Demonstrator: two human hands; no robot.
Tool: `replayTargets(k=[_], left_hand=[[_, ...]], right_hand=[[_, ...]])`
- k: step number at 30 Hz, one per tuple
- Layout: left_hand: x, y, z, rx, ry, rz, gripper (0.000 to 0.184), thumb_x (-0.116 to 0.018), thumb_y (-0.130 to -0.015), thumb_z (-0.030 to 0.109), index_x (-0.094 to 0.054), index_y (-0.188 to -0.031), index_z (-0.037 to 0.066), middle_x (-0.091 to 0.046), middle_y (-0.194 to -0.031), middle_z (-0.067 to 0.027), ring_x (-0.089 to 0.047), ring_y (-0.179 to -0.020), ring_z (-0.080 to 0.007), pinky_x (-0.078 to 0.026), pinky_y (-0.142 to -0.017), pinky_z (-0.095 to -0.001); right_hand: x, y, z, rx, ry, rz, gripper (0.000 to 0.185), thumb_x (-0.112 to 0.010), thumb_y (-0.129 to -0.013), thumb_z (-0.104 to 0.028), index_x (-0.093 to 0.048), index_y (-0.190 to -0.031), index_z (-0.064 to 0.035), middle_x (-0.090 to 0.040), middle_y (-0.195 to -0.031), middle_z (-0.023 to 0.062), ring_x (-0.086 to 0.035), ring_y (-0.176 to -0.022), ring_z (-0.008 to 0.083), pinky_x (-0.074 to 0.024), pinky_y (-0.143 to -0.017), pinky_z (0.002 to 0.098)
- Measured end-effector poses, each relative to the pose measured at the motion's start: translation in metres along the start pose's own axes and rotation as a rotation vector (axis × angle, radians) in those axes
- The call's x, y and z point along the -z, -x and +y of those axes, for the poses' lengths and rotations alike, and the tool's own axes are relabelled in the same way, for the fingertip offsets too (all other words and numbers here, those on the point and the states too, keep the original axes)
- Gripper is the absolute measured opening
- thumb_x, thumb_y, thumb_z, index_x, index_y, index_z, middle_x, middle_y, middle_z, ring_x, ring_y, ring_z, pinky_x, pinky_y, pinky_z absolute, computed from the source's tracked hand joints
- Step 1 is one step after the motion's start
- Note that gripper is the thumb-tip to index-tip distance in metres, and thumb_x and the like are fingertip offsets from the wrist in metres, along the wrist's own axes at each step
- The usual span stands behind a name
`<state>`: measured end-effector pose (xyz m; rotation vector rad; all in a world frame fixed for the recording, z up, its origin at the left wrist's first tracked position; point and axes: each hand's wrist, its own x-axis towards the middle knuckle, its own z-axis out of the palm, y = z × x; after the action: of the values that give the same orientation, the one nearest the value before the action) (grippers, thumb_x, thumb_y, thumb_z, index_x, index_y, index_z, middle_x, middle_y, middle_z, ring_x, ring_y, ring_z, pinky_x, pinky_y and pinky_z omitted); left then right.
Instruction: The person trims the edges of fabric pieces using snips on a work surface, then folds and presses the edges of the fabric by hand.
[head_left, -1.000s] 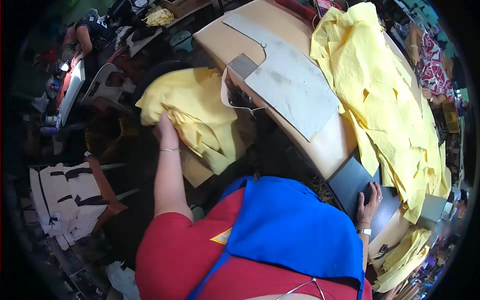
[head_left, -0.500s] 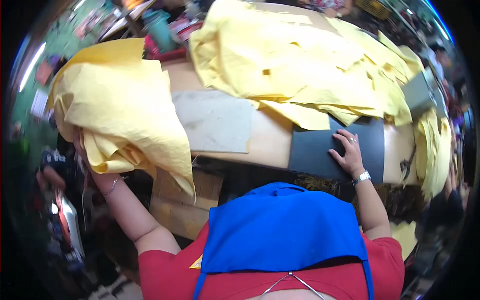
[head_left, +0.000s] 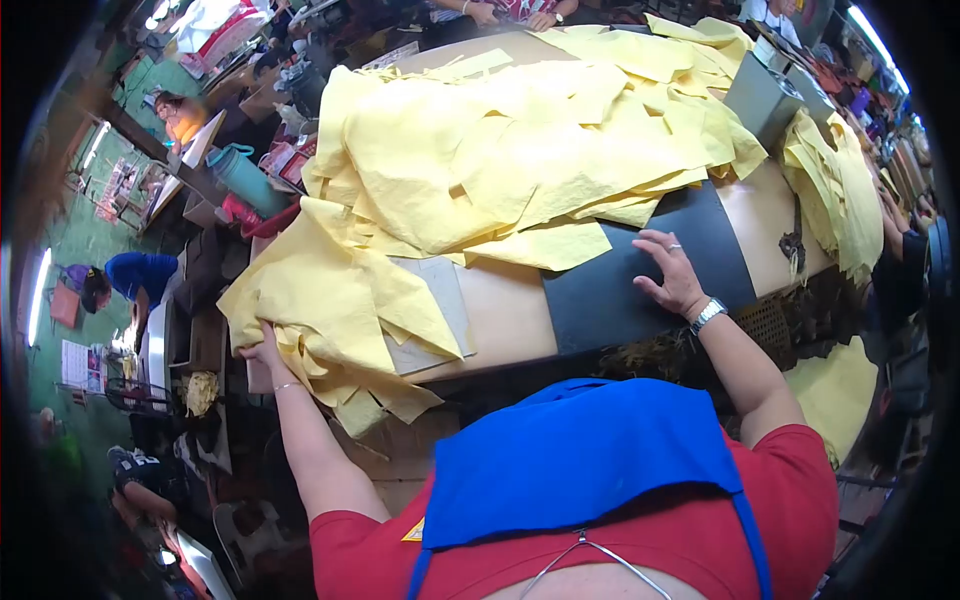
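Note:
My left hand (head_left: 263,352) is closed on the outer edge of a bunch of soft yellow leather-like sheets (head_left: 310,265), its fingertips partly hidden by the folds. This bunch lies over the table's left end, with loose corners hanging past the front edge. Behind it spreads a big heap of similar yellow sheets (head_left: 520,150). My right hand (head_left: 672,275), its fingers apart and holding nothing, is over the black board (head_left: 600,305) on the tabletop. Whether its palm touches the board I cannot tell. A grey board (head_left: 440,290) shows partly from under the yellow bunch.
More yellow sheets (head_left: 830,190) hang at the table's right end, near a grey metal box (head_left: 765,98). A teal jug (head_left: 245,178) stands beyond the left end. Another person's hands (head_left: 510,14) are across the table; other people work at the left.
My left hand has brought the yellow bunch inward and down onto the table's left end, against the heap. My right hand stays over the black board. The view has shifted, showing more of the room.

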<state>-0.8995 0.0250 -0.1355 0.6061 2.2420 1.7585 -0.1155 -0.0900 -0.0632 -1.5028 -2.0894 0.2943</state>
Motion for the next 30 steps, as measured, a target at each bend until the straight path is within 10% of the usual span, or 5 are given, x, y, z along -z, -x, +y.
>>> replayTargets(k=[8, 11, 16, 21, 30], left_hand=[[0.044, 0.061, 0.114, -0.364, -0.663, 0.083, 0.102, -0.059, -0.082, 0.069, -0.017, -0.154, 0.009, -0.002, -0.158, -0.0287, -0.009, -0.146, -0.0441, -0.021, -0.116, -0.0488], [0.017, 0.152, 0.175, -0.432, 0.252, -0.508, 0.072, -0.059, -0.094, 0.041, -0.029, -0.149, 0.005, -0.031, -0.152, -0.0226, -0.031, -0.141, -0.0348, -0.024, -0.115, -0.0429], [-0.053, 0.286, 0.163, 0.501, 0.488, -1.380, 0.069, -0.049, -0.096, 0.050, -0.027, -0.151, 0.014, -0.035, -0.150, -0.0125, -0.031, -0.141, -0.0306, -0.022, -0.113, -0.0561], [-0.145, 0.332, 0.146, 1.150, 0.582, -1.065, 0.111, -0.059, -0.077, 0.074, -0.011, -0.154, 0.010, -0.022, -0.156, -0.0182, -0.019, -0.145, -0.0365, -0.016, -0.114, -0.0603], [-0.248, 0.311, 0.184, 0.424, 0.707, -1.069, 0.097, -0.048, -0.082, 0.078, -0.032, -0.147, 0.008, -0.044, -0.145, -0.0133, -0.048, -0.129, -0.0312, -0.040, -0.108, -0.0454]], right_hand=[[-0.055, -0.122, -0.098, 0.373, 0.236, -0.157, 0.097, -0.080, -0.066, -0.056, -0.036, -0.147, -0.0251, -0.029, -0.154, 0.0080, -0.024, -0.144, 0.0309, -0.0150, -0.112, 0.0676], [-0.085, -0.183, -0.105, 0.311, 0.395, -0.264, 0.102, -0.080, -0.066, -0.053, -0.030, -0.150, -0.0272, -0.027, -0.156, 0.0095, -0.025, -0.143, 0.0317, -0.0195, -0.110, 0.0675], [-0.119, -0.248, -0.075, 0.191, 0.312, -0.384, 0.068, -0.075, -0.074, -0.035, -0.049, -0.136, -0.0236, -0.059, -0.124, 0.0135, -0.057, -0.114, 0.0308, -0.0451, -0.094, 0.0493], [-0.105, -0.257, -0.062, 0.248, 0.163, -0.150, 0.032, -0.071, -0.074, -0.017, -0.065, -0.105, -0.0139, -0.069, -0.084, 0.0143, -0.068, -0.084, 0.0315, -0.0532, -0.075, 0.0421], [-0.023, -0.192, -0.030, 0.316, -0.090, -0.163, 0.060, -0.073, -0.070, -0.009, -0.059, -0.127, -0.0224, -0.067, -0.091, 0.0103, -0.065, -0.083, 0.0321, -0.0535, -0.076, 0.0385]])
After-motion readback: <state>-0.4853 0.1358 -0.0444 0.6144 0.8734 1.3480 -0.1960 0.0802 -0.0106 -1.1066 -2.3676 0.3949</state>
